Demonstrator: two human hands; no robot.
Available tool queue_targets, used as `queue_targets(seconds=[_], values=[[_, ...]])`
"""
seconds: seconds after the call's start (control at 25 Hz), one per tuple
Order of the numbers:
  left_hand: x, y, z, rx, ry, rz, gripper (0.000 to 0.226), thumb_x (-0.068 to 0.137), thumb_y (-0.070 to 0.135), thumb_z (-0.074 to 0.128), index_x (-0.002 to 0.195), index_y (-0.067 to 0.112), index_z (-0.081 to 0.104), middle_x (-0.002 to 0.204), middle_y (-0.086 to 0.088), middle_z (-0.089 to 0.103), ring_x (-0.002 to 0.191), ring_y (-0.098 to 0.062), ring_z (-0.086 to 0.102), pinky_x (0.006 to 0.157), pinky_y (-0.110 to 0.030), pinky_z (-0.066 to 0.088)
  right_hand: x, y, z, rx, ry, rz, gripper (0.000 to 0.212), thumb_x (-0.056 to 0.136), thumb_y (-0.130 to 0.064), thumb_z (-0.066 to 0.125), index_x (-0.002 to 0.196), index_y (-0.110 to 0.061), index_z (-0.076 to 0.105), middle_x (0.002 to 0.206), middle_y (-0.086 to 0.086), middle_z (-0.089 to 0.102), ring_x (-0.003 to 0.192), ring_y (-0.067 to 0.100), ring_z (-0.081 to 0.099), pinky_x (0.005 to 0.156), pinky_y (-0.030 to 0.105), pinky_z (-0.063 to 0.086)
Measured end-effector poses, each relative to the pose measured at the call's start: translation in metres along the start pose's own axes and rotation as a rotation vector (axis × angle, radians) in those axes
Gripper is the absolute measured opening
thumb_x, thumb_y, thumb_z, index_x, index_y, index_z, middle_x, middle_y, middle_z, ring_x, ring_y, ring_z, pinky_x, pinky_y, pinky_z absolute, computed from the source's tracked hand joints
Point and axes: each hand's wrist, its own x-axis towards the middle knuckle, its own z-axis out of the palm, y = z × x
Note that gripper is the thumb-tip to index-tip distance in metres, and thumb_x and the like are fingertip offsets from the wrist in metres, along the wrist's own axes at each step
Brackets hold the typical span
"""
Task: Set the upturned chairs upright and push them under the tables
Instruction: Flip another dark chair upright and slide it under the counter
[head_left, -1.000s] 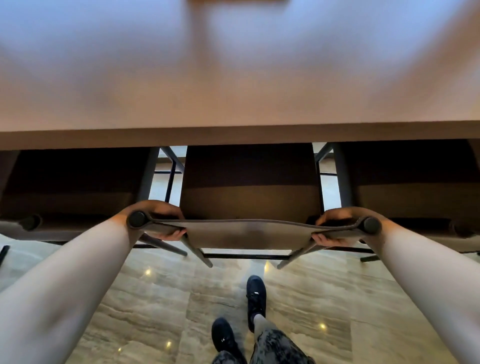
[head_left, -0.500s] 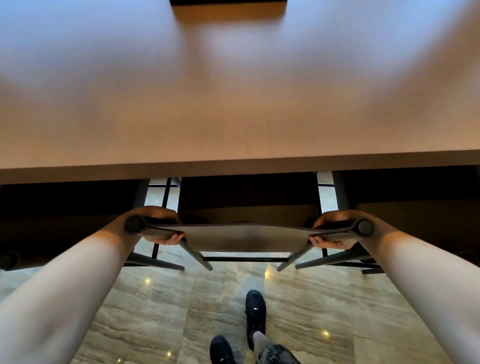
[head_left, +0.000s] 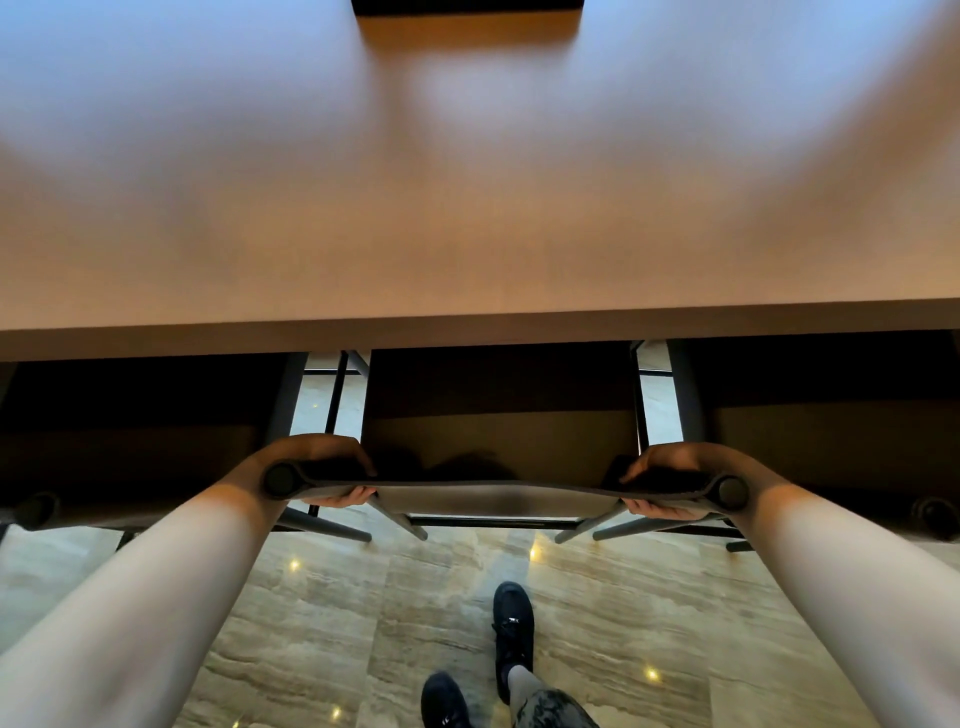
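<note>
The table (head_left: 467, 182) fills the upper half of the frame, a broad, smooth brown top with a straight front edge; I can read no writing on anything here. Below it lies the floor (head_left: 363, 623), glossy veined stone tiles dotted with small light reflections. The chair (head_left: 493, 496) stands upright at lower centre, its dark seat partly beneath the table edge and its thin curved backrest ending in round caps. My left hand (head_left: 317, 467) grips the backrest's left end, fingers curled under it. My right hand (head_left: 670, 475) grips the right end likewise. My black shoes (head_left: 511, 634) stand at bottom centre.
</note>
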Motion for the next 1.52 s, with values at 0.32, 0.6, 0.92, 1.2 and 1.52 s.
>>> queue_targets(seconds=[0.32, 0.6, 0.92, 1.2, 1.52], values=[[-0.015, -0.011, 0.014, -0.197, -0.152, -0.090, 0.019, 0.090, 0.008, 0.056, 0.102, -0.008, 0.055, 0.076, -0.019, 0.060, 0.061, -0.025, 0.064, 0.052, -0.029, 0.056, 0.013, 0.010, 0.000, -0.127, 0.119, -0.043, 0.036, 0.083, -0.009, 0.073, 0.114, 0.005, 0.059, 0.084, 0.024, 0.069, 0.060, 0.034, 0.071, 0.050, 0.034, 0.058], [-0.001, -0.022, 0.007, -0.178, -0.145, -0.046, 0.041, 0.080, 0.009, 0.067, 0.114, -0.008, 0.053, 0.089, -0.022, 0.063, 0.072, -0.028, 0.066, 0.062, -0.032, 0.058, 0.014, 0.018, 0.004, -0.154, 0.083, -0.050, 0.034, 0.089, -0.011, 0.066, 0.117, 0.006, 0.056, 0.088, 0.024, 0.066, 0.057, 0.033, 0.070, 0.045, 0.031, 0.056], [-0.013, -0.070, 0.019, -0.501, 0.166, 0.146, 0.031, 0.098, 0.028, 0.051, 0.109, 0.001, 0.063, 0.093, -0.025, 0.074, 0.075, -0.036, 0.073, 0.066, -0.037, 0.059, 0.011, 0.069, 0.018, 0.682, 0.009, -0.198, 0.040, 0.096, -0.029, 0.057, 0.112, 0.008, 0.057, 0.093, 0.027, 0.071, 0.072, 0.035, 0.073, 0.052, 0.036, 0.060], [-0.040, -0.119, 0.075, -0.062, 0.280, 0.172, 0.032, 0.102, 0.028, 0.048, 0.119, 0.005, 0.062, 0.107, -0.013, 0.074, 0.089, -0.029, 0.071, 0.074, -0.033, 0.053, 0.012, 0.134, 0.085, 0.535, 0.199, -0.390, 0.028, 0.102, -0.022, 0.047, 0.095, 0.001, 0.061, 0.094, 0.018, 0.068, 0.076, 0.029, 0.068, 0.053, 0.030, 0.060], [-0.095, -0.115, 0.192, 0.313, 0.099, 0.687, 0.019, 0.100, 0.023, 0.049, 0.101, 0.024, 0.068, 0.100, 0.002, 0.076, 0.080, -0.009, 0.074, 0.075, -0.027, 0.056, -0.050, 0.165, 0.167, 0.335, 0.040, -0.695, 0.022, 0.099, -0.022, 0.051, 0.107, -0.008, 0.066, 0.095, 0.007, 0.075, 0.078, 0.021, 0.076, 0.061, 0.026, 0.060]])
